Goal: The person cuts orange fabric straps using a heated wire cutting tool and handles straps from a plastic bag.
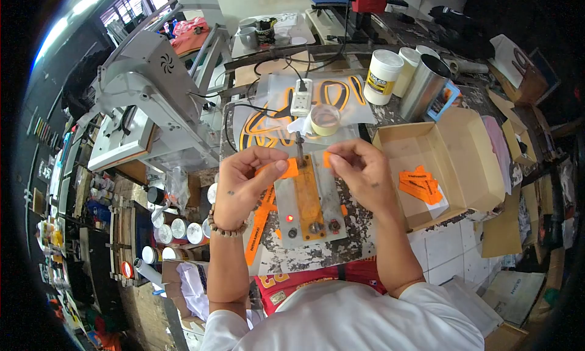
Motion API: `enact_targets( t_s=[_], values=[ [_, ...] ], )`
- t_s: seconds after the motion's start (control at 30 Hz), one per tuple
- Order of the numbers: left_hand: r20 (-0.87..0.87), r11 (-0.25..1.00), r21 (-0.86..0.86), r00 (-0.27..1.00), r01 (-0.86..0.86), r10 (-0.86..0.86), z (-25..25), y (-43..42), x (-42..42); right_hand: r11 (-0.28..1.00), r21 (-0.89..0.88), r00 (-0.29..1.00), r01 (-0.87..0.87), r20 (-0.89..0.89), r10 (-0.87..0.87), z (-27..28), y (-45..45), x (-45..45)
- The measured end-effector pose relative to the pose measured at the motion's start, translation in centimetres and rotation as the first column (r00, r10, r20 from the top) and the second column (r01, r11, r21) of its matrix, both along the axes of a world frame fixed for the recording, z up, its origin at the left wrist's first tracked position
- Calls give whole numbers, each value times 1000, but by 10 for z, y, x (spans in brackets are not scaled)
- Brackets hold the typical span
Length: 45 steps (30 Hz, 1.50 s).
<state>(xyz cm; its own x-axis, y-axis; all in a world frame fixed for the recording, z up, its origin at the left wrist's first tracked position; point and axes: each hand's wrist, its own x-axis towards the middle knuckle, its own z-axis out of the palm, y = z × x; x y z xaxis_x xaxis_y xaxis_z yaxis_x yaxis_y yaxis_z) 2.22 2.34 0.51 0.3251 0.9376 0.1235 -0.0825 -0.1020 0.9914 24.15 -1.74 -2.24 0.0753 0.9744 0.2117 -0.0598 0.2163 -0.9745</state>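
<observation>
My left hand (253,174) pinches an orange label strip (292,168) between thumb and forefinger. A smaller orange piece (328,159) sits between the thumb and forefinger of my right hand (364,174). Both hands are above a flat grey device (284,198) with an orange bar (309,198) down its middle, a lit red lamp (289,218) and knobs at its near end. A metal rod (299,145) stands at its far end. Left of the device, longer orange strips (255,238) with dark print lie on the table, partly under my left hand.
An open cardboard box (448,168) on the right contains several orange labels (420,185). Behind the device are a tape roll (325,120), a power strip (301,98) and printed sheets (262,128). White tubs (382,77) and a metal cylinder (425,88) stand farther right. A press machine (158,89) is left.
</observation>
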Motion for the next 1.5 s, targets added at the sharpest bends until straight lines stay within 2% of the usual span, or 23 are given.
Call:
enact_targets(
  t_s=[0.07,0.17,0.23,0.3,0.33,0.4,0.5,0.57,0.63,0.67,0.7,0.77,0.83,0.9,0.97,1.1,1.13,1.17,1.23,1.27,1.33,1.4,1.5],
  values=[
    [-25,1000,-6,1000,-12,12,6,-8,-5,981,24,947,191,259,-191,-22,-9,12],
    [-62,994,95,997,-46,52,21,-34,-17,939,-14,877,342,362,-314,-51,-29,21],
    [-150,877,457,985,149,-89,37,-56,-33,941,26,837,339,448,-314,-72,-41,30],
    [76,716,682,960,148,-270,44,-74,-27,945,57,795,322,525,-303,-87,-54,32],
    [68,724,675,966,139,-249,51,-79,-26,948,-9,818,317,508,-269,-92,-60,31],
    [39,599,757,896,263,-443,61,-87,-24,951,-132,866,280,462,-191,-93,-67,29],
    [1,576,760,885,302,-465,61,-91,-24,990,-84,870,117,490,-61,-114,-69,33],
    [93,602,772,902,203,-422,50,-94,-19,992,-27,786,124,613,-82,-138,-70,43],
    [-12,649,734,958,203,-286,47,-93,-24,986,-22,750,166,652,-111,-116,-67,31],
    [-124,647,682,926,341,-358,52,-90,-33,970,69,749,233,624,-224,-115,-68,29],
    [-115,643,682,920,347,-374,46,-92,-31,966,67,739,249,631,-235,-109,-68,29],
    [-26,719,677,982,156,-189,29,-98,-29,928,120,792,352,490,-364,-93,-72,29],
    [-91,727,668,987,159,-133,38,-96,-27,916,186,815,355,418,-401,-70,-76,28],
    [-134,718,685,990,123,-42,45,-91,-21,871,426,937,244,129,-325,-27,-75,16],
    [-122,712,693,992,111,-36,54,-87,-5,893,451,999,0,-47,24,22,-74,-3],
    [-157,645,751,987,142,-34,69,-74,7,916,344,972,-206,-36,232,63,-66,-19],
    [-186,723,678,982,136,-10,73,-74,7,907,322,951,-273,-55,306,63,-63,-18],
    [-216,793,597,976,121,13,75,-73,7,902,328,949,-279,-50,312,61,-59,-15],
    [-244,825,550,970,130,10,69,-64,-3,945,306,993,-117,13,119,54,-52,-4],
    [-219,893,440,976,93,7,62,-57,-8,947,315,997,-63,55,49,48,-46,3],
    [-216,961,273,976,40,21,55,-45,-15,955,278,994,-106,17,105,39,-35,20],
    [-229,945,319,973,78,-2,45,-32,-14,957,150,964,-247,-63,258,41,-29,25],
    [-270,919,366,962,147,-47,48,-26,-8,910,247,937,-333,-18,348,43,-11,17]
  ],
)
